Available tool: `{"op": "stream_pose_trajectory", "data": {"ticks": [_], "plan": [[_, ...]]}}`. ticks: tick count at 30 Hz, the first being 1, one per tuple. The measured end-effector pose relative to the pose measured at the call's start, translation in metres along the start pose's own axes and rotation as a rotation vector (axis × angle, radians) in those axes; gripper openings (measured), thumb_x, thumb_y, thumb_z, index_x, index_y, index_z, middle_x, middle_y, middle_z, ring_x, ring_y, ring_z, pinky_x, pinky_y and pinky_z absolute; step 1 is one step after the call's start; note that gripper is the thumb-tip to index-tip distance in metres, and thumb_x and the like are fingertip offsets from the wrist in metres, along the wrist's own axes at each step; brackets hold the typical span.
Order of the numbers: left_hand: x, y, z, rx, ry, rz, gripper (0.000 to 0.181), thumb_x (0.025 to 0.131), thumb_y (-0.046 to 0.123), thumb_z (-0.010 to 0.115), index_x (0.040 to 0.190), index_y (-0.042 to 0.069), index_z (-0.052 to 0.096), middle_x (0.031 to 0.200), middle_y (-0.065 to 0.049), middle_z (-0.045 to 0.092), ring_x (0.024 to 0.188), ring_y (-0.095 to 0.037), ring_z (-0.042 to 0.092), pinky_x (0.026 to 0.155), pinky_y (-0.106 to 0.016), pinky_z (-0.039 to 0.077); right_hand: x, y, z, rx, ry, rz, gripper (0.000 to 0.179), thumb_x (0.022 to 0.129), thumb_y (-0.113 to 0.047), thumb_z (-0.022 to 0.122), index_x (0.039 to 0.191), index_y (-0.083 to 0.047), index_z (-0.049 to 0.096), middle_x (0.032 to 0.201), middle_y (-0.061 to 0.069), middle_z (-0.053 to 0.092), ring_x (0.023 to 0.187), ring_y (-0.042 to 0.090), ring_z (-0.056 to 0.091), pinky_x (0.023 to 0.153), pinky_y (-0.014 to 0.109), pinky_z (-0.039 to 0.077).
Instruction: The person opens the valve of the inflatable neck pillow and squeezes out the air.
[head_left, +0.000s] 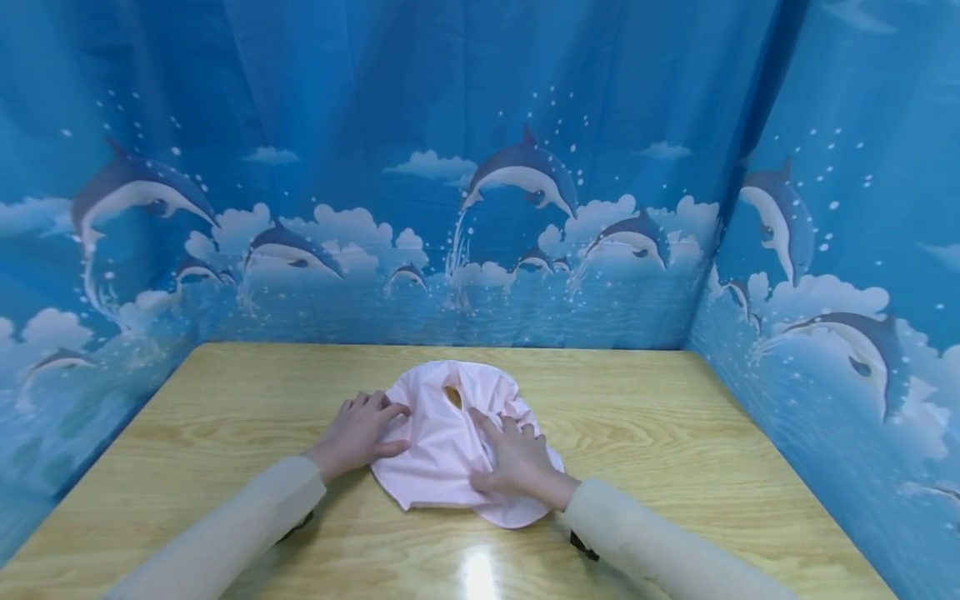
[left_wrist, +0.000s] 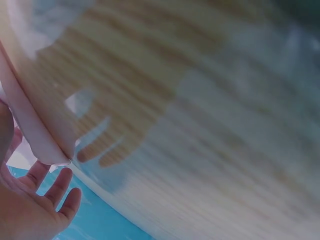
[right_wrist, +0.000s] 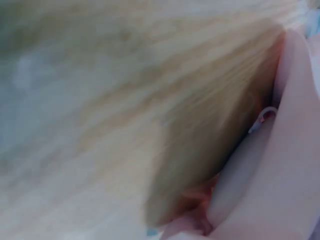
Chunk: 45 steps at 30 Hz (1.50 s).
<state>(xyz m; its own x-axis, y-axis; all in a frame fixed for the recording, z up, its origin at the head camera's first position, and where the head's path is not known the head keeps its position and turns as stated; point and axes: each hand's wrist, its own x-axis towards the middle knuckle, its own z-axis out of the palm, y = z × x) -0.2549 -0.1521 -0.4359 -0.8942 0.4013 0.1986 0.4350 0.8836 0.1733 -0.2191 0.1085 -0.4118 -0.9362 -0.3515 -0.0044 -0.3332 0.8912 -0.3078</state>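
Observation:
A pale pink cloth piece (head_left: 438, 458), rounded and wrinkled, lies on the table with a small oval opening near its far side. My left hand (head_left: 360, 432) is at its left edge, thumb and forefinger apart over the fabric. In the left wrist view, several fingers of the left hand (left_wrist: 42, 202) hang loosely beside the pink edge (left_wrist: 32, 127). On the right part of the cloth rests my right hand (head_left: 521, 461), fingers spread and thumb apart. The pink fabric (right_wrist: 285, 165) fills the right side of the right wrist view, hiding most of that hand.
A glossy wood-grain table (head_left: 645, 442) carries the cloth and reflects light near its front. Behind it and at both sides hang blue curtains (head_left: 360, 108) printed with dolphins and clouds. Dark bands show under both sleeves (head_left: 645, 533).

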Motion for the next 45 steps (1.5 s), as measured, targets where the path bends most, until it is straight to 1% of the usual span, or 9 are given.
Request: {"op": "stream_pose_trajectory", "data": {"ticks": [3,6,9,16,23,30,35,42,45], "plan": [[0.0,0.001,0.001,0.014,-0.007,-0.004,0.045,0.078,0.054,0.063,0.114,0.029,0.06,0.1,0.001,0.051,0.091,-0.02,0.046,0.079,-0.042,0.037,0.0,0.001,-0.001,-0.037,-0.032,-0.015,0.089,0.068,-0.045,0.07,0.143,-0.04,0.021,0.139,0.024,0.036,0.115,0.052,0.041,0.088,0.065,0.033],[0.0,0.001,0.0,0.016,-0.008,-0.009,0.045,0.077,0.055,0.063,0.114,0.029,0.059,0.101,0.001,0.052,0.091,-0.02,0.046,0.078,-0.042,0.037,0.001,0.001,-0.001,-0.077,-0.053,-0.032,0.083,0.071,-0.047,0.067,0.141,-0.043,0.023,0.14,0.024,0.035,0.117,0.053,0.039,0.089,0.065,0.032],[-0.001,0.002,0.0,0.012,-0.013,-0.017,0.046,0.077,0.055,0.062,0.114,0.029,0.06,0.101,0.001,0.051,0.092,-0.021,0.046,0.079,-0.042,0.036,0.001,0.001,-0.001,-0.117,-0.06,-0.055,0.075,0.073,-0.049,0.065,0.139,-0.043,0.03,0.14,0.024,0.035,0.115,0.052,0.041,0.088,0.065,0.034],[-0.001,0.002,0.0,0.008,-0.006,-0.012,0.05,0.076,0.054,0.064,0.116,0.024,0.06,0.103,-0.002,0.052,0.095,-0.023,0.047,0.082,-0.045,0.036,0.001,0.001,-0.002,-0.131,-0.077,-0.077,0.059,0.075,-0.047,0.063,0.131,-0.037,0.046,0.14,0.022,0.035,0.116,0.053,0.04,0.089,0.066,0.031],[-0.001,0.004,-0.001,-0.004,-0.024,-0.022,0.051,0.076,0.053,0.064,0.117,0.024,0.059,0.105,-0.002,0.053,0.098,-0.024,0.047,0.084,-0.046,0.036,0.0,0.003,0.0,-0.147,-0.021,-0.105,0.048,0.072,-0.045,0.064,0.117,-0.029,0.057,0.127,0.017,0.046,0.104,0.046,0.048,0.082,0.061,0.036],[-0.001,0.005,-0.001,-0.001,-0.024,-0.02,0.049,0.076,0.053,0.065,0.116,0.025,0.06,0.105,-0.002,0.053,0.098,-0.023,0.047,0.082,-0.045,0.037,0.001,0.005,0.003,-0.172,0.04,-0.126,0.041,0.073,-0.049,0.066,0.105,-0.025,0.058,0.116,0.013,0.051,0.094,0.04,0.052,0.075,0.057,0.041],[-0.002,0.005,0.0,-0.006,-0.014,-0.006,0.046,0.076,0.054,0.065,0.114,0.029,0.06,0.104,0.0,0.053,0.096,-0.022,0.047,0.081,-0.044,0.037,0.0,0.007,0.003,-0.125,0.067,-0.124,0.033,0.075,-0.047,0.065,0.098,-0.025,0.057,0.112,0.011,0.053,0.092,0.04,0.053,0.073,0.057,0.04],[-0.003,0.005,0.0,-0.003,-0.005,0.004,0.043,0.076,0.054,0.064,0.111,0.03,0.06,0.102,0.0,0.053,0.095,-0.022,0.048,0.079,-0.043,0.038,0.0,0.01,0.003,-0.118,0.062,-0.095,0.035,0.077,-0.049,0.064,0.101,-0.026,0.055,0.116,0.012,0.05,0.094,0.04,0.052,0.077,0.059,0.039],[-0.004,0.004,0.0,-0.001,-0.001,0.006,0.043,0.076,0.054,0.064,0.111,0.03,0.059,0.102,0.0,0.053,0.096,-0.023,0.048,0.08,-0.044,0.038,0.0,0.012,0.004,-0.116,0.056,-0.092,0.041,0.076,-0.049,0.063,0.11,-0.026,0.054,0.122,0.014,0.048,0.098,0.042,0.051,0.079,0.06,0.039]]}}
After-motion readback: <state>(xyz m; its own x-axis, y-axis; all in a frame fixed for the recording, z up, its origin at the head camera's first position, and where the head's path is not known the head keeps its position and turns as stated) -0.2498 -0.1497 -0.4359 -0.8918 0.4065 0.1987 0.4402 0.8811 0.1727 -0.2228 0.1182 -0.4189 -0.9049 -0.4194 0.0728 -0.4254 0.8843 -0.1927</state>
